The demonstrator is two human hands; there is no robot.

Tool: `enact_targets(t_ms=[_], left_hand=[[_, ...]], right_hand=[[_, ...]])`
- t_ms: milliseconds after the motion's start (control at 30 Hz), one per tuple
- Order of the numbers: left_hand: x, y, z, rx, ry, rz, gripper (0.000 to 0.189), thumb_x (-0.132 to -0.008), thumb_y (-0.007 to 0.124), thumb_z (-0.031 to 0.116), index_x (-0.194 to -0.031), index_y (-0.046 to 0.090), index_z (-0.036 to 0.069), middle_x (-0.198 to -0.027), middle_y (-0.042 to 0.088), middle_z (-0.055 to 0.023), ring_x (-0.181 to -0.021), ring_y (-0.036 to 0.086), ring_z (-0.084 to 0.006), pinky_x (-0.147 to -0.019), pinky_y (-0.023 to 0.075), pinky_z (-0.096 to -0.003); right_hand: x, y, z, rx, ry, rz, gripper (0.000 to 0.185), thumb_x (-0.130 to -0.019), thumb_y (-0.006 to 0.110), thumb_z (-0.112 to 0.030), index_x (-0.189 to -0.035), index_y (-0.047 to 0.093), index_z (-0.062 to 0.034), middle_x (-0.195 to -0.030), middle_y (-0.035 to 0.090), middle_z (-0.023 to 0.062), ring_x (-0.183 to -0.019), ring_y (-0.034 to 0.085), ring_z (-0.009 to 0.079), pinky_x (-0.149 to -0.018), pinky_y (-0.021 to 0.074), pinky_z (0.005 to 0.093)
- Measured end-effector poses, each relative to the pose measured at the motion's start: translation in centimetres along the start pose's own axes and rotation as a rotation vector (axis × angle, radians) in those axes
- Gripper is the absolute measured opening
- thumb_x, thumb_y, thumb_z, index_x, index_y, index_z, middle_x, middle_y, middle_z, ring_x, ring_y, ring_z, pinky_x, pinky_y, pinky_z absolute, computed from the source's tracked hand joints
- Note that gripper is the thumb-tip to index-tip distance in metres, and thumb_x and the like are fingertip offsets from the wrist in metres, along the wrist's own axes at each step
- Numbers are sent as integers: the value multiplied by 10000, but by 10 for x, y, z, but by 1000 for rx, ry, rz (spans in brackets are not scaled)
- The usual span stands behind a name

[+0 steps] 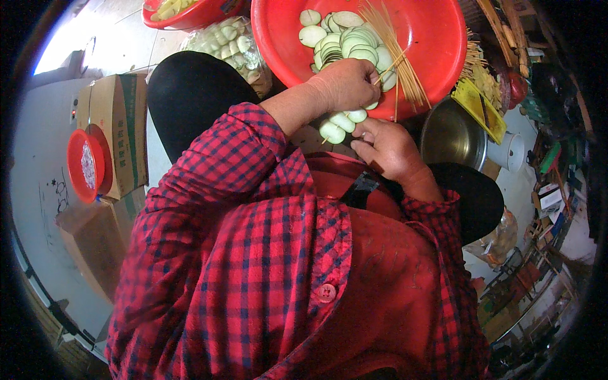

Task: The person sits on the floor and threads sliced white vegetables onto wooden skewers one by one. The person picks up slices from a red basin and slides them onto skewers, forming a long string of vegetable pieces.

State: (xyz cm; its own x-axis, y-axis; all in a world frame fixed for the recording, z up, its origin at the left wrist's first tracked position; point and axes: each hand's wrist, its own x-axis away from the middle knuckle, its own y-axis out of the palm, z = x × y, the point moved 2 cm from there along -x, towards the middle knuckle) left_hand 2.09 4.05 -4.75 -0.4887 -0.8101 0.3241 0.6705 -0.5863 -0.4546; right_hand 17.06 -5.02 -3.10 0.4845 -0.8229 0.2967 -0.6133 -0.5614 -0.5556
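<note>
A thin wooden skewer (324, 141) carries several pale green vegetable slices (342, 122), perhaps eggplant, near its lower end. My left hand (349, 84) grips the skewer farther up, thumb and fingers closed around it. Just below, my right hand (392, 145) is beside the threaded slices, its fingertips at the nearest one; whether they pinch it is unclear. Beyond both hands stands a large red plastic basin (437, 52). Inside are piled round green-rimmed slices (358, 40), with a bundle of bare wooden skewers (394, 42) lying across them.
A clear bag of cut vegetables (232, 40) lies left of the basin. At right are a metal pot (453, 135) and a yellow slicer (479, 111). Cardboard boxes (114, 142) and a small red bowl (97, 166) stand at left. My knees flank the work.
</note>
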Motion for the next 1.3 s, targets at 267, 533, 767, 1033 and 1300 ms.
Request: enact_targets(t_ms=[267,533,767,1033,1300], left_hand=[[0,0,1,-13,22,7,259,-833,612,282,-943,677,57,-897,710,-168,-907,683,-339,-855,534,-400],[0,0,2,-16,8,11,261,-825,611,278,-947,678,58,-902,709,-170,-912,682,-340,-859,533,-399],[0,1,0,-3,15,8,254,-822,615,274,-946,675,60,-904,708,-166,-910,681,-336,-857,533,-395],[0,0,2,-17,10,14,249,-818,625,267,-945,674,59,-901,707,-166,-909,681,-333,-854,534,-391],[0,1,2,1,6,-8,252,-819,625,271,-940,675,55,-903,707,-167,-911,681,-331,-857,530,-387]], right_hand=[[1,2,5,29,-10,20,227,-808,712,-202,-928,610,-39,-815,632,194,-764,626,393,-680,498,466],[1,1,2,62,-74,46,177,-806,714,-95,-918,610,-5,-720,594,133,-643,594,235,-622,481,348],[1,3,3,57,-48,60,179,-801,717,-95,-912,609,-6,-711,591,133,-631,592,237,-614,479,353],[1,2,3,49,-59,60,173,-799,716,-93,-900,608,-3,-707,591,135,-627,591,242,-614,480,354],[1,3,4,76,-70,63,180,-790,721,-101,-899,614,-6,-729,586,141,-644,591,262,-623,481,364]])
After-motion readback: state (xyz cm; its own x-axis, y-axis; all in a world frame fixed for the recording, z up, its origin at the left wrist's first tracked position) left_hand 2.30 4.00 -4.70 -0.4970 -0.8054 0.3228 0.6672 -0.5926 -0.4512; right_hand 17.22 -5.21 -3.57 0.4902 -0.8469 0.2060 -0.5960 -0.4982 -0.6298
